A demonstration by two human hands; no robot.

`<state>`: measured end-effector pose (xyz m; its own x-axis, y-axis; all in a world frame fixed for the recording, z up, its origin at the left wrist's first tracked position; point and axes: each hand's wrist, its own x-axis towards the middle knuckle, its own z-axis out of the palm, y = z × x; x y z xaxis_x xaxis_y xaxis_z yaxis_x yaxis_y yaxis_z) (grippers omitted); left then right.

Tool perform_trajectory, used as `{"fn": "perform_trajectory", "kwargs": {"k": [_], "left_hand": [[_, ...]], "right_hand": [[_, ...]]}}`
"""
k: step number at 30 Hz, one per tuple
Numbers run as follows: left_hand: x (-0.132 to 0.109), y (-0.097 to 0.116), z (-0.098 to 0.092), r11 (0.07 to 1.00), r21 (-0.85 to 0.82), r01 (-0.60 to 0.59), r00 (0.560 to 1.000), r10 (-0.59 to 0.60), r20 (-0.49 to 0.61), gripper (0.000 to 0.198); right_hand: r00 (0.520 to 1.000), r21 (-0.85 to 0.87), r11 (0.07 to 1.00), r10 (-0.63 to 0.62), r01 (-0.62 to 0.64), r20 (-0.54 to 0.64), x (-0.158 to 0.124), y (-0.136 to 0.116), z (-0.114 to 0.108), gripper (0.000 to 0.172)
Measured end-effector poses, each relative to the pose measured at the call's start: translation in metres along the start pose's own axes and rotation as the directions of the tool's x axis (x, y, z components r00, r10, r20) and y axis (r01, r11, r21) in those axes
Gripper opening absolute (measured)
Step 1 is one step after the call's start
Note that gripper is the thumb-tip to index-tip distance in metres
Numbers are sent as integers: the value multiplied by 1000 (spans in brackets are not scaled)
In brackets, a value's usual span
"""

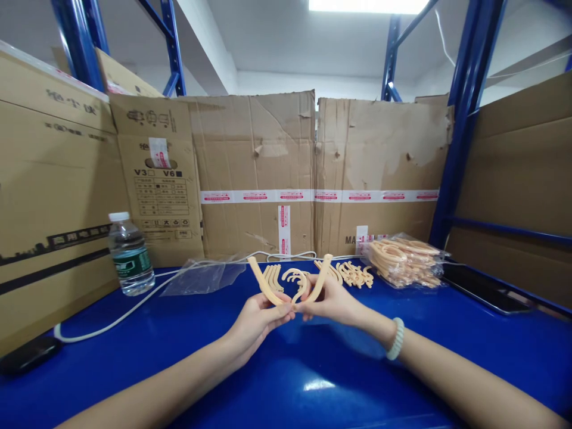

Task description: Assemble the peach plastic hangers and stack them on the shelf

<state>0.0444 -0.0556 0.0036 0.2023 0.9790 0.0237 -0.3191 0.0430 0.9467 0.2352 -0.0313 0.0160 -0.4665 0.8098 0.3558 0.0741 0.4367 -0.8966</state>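
Above the blue table, my left hand pinches a curved, light wood-coloured strip by its lower end. My right hand grips a similar curved strip that leans the other way. The two strips meet in a V at my fingertips. Between them rises a hook-shaped curved piece, its lower end at the fingers; which hand bears it I cannot tell. Behind my hands lie a row of curved strips and a pile of small S-shaped pieces.
A clear bag of curved pieces lies at the back right, near a black tablet-like slab. A water bottle stands left, beside a white cable, a plastic bag and a black object. Cardboard boxes wall the blue table.
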Motion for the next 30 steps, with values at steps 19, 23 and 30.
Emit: {"fn": "perform_trajectory", "kwargs": {"k": [19,23,30], "left_hand": [[43,63,-65,671,699,-249,938,-13,346,10],[33,71,-59,458,781,-423,858,-73,508,7],[22,67,-50,241,779,-579,769,-155,620,5]], "right_hand": [[968,-635,770,197,-56,153,0,-27,-109,30],[940,-688,725,258,-37,222,0,-25,-108,29],[849,-724,689,403,-35,342,-1,-18,-98,36]]}}
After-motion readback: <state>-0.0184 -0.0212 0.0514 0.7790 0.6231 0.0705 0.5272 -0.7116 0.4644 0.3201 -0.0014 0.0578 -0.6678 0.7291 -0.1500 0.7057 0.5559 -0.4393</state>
